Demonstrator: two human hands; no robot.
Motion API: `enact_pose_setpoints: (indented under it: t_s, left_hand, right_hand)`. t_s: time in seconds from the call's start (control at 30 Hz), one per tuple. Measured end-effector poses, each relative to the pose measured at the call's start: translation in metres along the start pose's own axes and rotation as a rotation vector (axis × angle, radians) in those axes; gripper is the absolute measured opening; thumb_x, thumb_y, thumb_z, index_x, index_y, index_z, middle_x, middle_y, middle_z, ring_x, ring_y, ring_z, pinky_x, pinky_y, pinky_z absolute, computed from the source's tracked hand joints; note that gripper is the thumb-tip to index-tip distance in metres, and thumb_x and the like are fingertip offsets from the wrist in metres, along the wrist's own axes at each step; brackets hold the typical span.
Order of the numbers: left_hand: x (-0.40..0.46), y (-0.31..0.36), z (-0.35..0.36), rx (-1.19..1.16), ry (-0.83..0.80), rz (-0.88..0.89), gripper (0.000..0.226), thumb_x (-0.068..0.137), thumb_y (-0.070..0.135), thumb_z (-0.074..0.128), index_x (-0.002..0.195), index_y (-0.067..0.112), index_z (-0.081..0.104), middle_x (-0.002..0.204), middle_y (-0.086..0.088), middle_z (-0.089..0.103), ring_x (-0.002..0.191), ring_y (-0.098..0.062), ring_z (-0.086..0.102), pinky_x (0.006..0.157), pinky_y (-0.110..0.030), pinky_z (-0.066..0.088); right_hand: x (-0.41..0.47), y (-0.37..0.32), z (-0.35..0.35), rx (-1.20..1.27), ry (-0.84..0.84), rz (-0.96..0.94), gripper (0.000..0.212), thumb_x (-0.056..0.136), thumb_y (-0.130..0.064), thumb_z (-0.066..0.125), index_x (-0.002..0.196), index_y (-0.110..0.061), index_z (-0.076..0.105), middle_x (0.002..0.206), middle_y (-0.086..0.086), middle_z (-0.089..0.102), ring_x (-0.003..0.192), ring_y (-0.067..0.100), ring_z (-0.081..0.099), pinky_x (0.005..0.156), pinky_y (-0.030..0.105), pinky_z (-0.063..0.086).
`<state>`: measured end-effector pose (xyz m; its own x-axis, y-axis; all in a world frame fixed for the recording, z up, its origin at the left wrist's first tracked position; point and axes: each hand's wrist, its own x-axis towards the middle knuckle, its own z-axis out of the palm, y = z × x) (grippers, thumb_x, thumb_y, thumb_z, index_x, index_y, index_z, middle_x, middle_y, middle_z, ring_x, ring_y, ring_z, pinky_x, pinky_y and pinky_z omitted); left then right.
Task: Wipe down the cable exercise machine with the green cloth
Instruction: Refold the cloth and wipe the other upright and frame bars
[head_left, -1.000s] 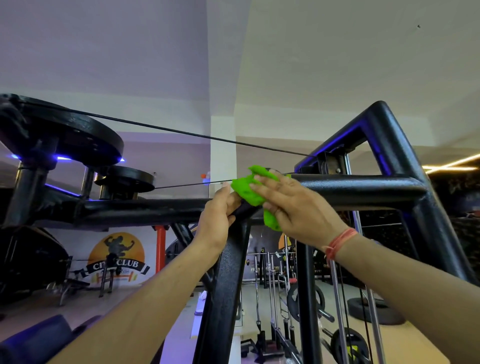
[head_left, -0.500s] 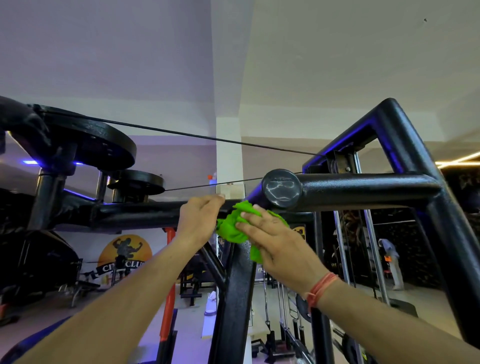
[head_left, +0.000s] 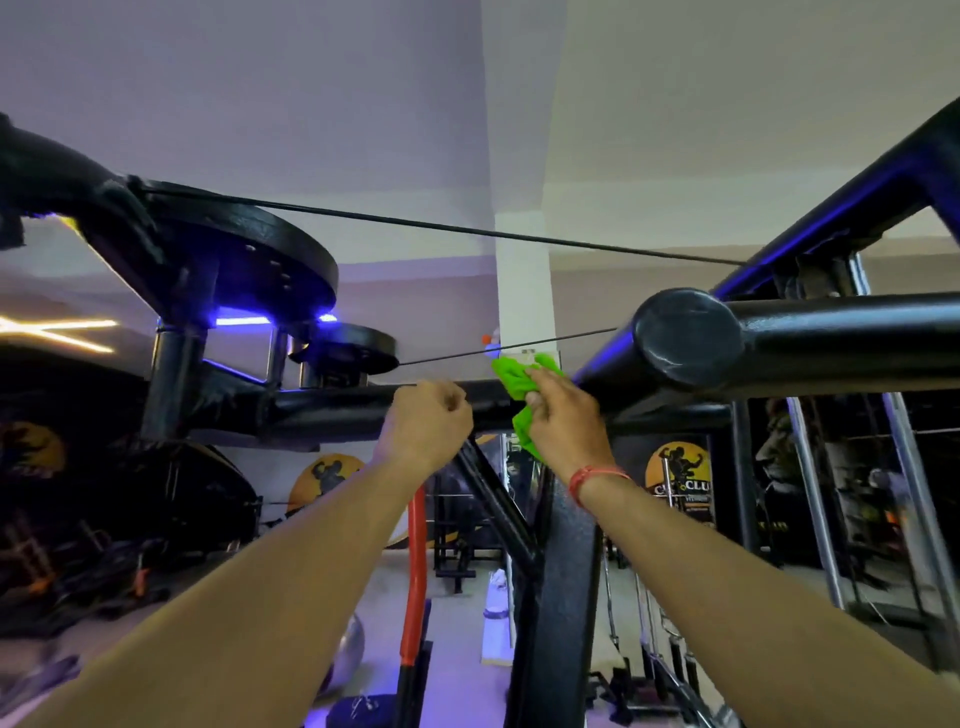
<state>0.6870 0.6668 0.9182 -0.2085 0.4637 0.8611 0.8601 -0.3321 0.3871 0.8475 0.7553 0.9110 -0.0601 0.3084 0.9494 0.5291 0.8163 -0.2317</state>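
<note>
The cable machine's black frame fills the view, with a horizontal crossbar (head_left: 332, 410), a round capped tube end (head_left: 688, 338) and an upright post (head_left: 561, 597). My right hand (head_left: 563, 421) holds the bunched green cloth (head_left: 517, 376) against the crossbar just left of the capped tube; part of the cloth hangs below my palm. My left hand (head_left: 426, 421) is a loose fist in front of the crossbar, a little left of the cloth, with nothing visible in it. A red band circles my right wrist.
Two black pulley wheels (head_left: 249, 265) sit up left, and thin cables (head_left: 467, 231) run from them to the right across the space above my hands. A diagonal brace (head_left: 493, 499) drops below the crossbar. Other gym equipment and an orange-red post (head_left: 415, 561) stand behind.
My right hand slid the cloth off the right-hand tube, down and left onto the crossbar. My left hand shifted left along the bar and let go of the frame into a fist.
</note>
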Motion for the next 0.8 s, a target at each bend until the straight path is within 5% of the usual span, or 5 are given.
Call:
enact_pose_setpoints:
  t_s: [0.2, 0.3, 0.4, 0.57, 0.8]
  left_hand:
    - [0.036, -0.04, 0.036, 0.292, -0.166, 0.086, 0.05, 0.095, 0.024, 0.049, 0.144, 0.02, 0.053, 0.136, -0.015, 0.062, 0.112, -0.035, 0.065, 0.099, -0.037, 0.052]
    - [0.055, -0.061, 0.05, 0.406, -0.195, 0.167, 0.059, 0.096, 0.026, 0.05, 0.154, 0.016, 0.039, 0.161, -0.005, 0.034, 0.149, -0.023, 0.031, 0.123, -0.033, 0.022]
    - [0.068, -0.084, 0.057, 0.397, -0.074, 0.191, 0.059, 0.097, 0.029, 0.049, 0.153, 0.015, 0.039, 0.161, -0.003, 0.035, 0.151, -0.016, 0.026, 0.124, -0.029, 0.016]
    - [0.075, -0.125, 0.054, 0.372, 0.09, 0.142, 0.055, 0.098, 0.03, 0.05, 0.151, 0.018, 0.043, 0.159, -0.001, 0.039, 0.15, -0.012, 0.028, 0.121, -0.027, 0.02]
    - [0.076, -0.152, 0.036, 0.45, 0.034, 0.242, 0.054, 0.103, 0.034, 0.043, 0.155, 0.025, 0.035, 0.162, 0.008, 0.032, 0.151, -0.006, 0.021, 0.122, -0.028, 0.018]
  right_hand:
    - [0.034, 0.05, 0.068, -0.093, 0.038, -0.058, 0.046, 0.096, -0.003, 0.053, 0.142, -0.006, 0.055, 0.158, 0.012, 0.041, 0.147, 0.032, 0.036, 0.12, 0.04, 0.031]
    - [0.042, 0.069, 0.1, -0.255, 0.115, -0.079, 0.051, 0.097, -0.02, 0.044, 0.146, -0.007, 0.051, 0.159, 0.011, 0.04, 0.149, 0.034, 0.032, 0.121, 0.045, 0.027]
    - [0.043, 0.064, 0.13, -0.232, 0.215, -0.138, 0.052, 0.101, -0.034, 0.036, 0.147, -0.015, 0.051, 0.156, 0.006, 0.044, 0.149, 0.032, 0.031, 0.122, 0.047, 0.022]
    - [0.047, 0.061, 0.152, -0.366, 0.164, -0.493, 0.048, 0.105, -0.035, 0.042, 0.152, -0.03, 0.044, 0.162, -0.004, 0.036, 0.15, 0.027, 0.03, 0.12, 0.044, 0.025]
    - [0.042, 0.067, 0.166, -0.319, 0.373, -0.153, 0.048, 0.106, -0.037, 0.038, 0.15, -0.02, 0.046, 0.157, 0.005, 0.042, 0.15, 0.032, 0.028, 0.122, 0.051, 0.019]
